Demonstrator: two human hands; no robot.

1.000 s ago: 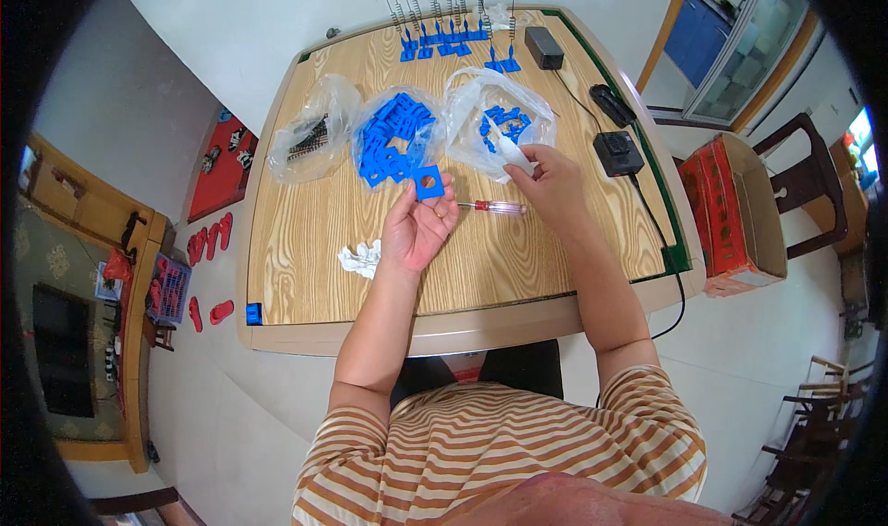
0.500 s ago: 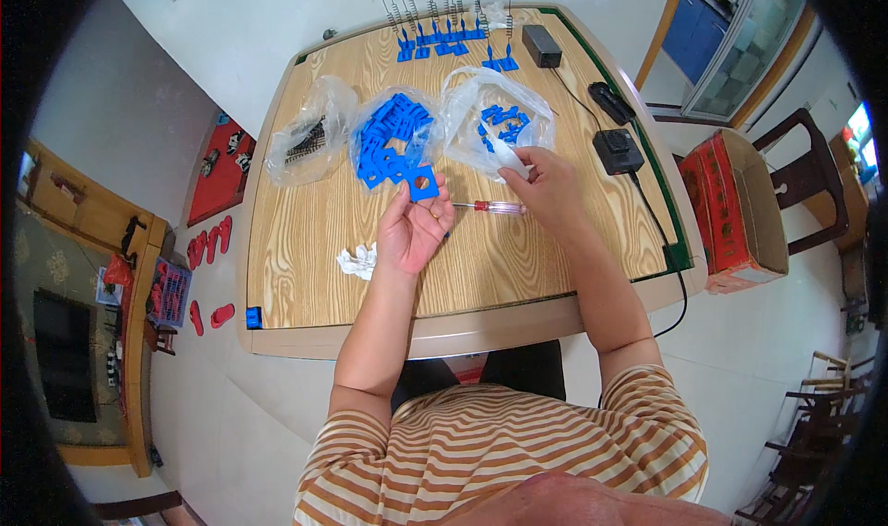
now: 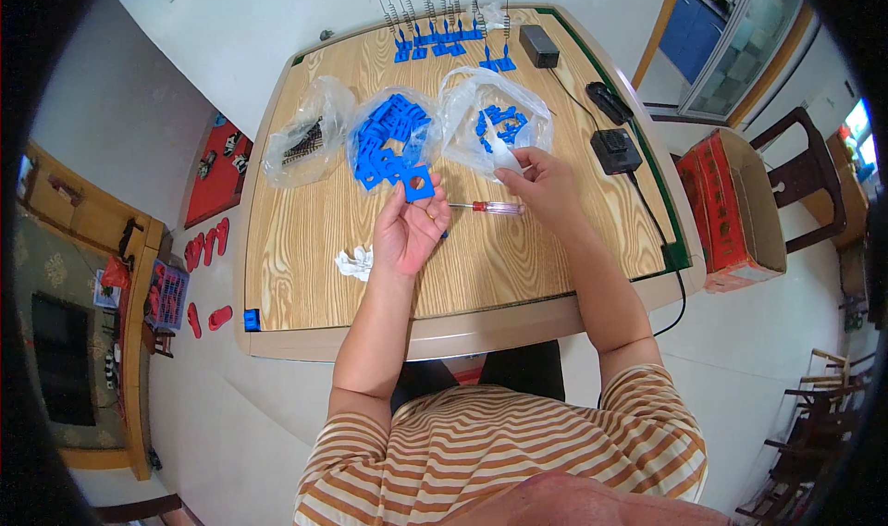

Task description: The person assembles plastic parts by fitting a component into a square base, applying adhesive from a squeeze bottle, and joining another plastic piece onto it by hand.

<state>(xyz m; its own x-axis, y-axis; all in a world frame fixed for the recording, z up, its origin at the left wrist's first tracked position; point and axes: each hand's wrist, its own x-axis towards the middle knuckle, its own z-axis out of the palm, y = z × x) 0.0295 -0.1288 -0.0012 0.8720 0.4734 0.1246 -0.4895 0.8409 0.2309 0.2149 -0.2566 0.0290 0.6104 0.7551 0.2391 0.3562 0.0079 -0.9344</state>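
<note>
My left hand (image 3: 410, 235), palm up, pinches a flat blue square plate (image 3: 422, 195) with a round hole between thumb and fingers. In my right hand (image 3: 548, 188) is a white squeeze bottle with a pointed nozzle (image 3: 501, 154), its tip pointing up and away from me. The two hands are apart. Under and between them lies a screwdriver (image 3: 499, 208) with a clear and red handle. Just beyond my left hand, a clear bag (image 3: 433, 147) holds more blue plates. Behind the bottle, another bag (image 3: 455, 96) contains small blue pieces.
A third bag (image 3: 333, 100) with dark springs lies at left. Several spring rods on blue bases (image 3: 444, 49) stand at the far edge. Black adapters (image 3: 539, 47) and a cable line the right side. Crumpled white tissue (image 3: 355, 263) lies near my left forearm.
The white bottle has tilted slightly more upright, with my right hand shifting a little left. My left hand keeps its grip on the blue plate, almost unmoved.
</note>
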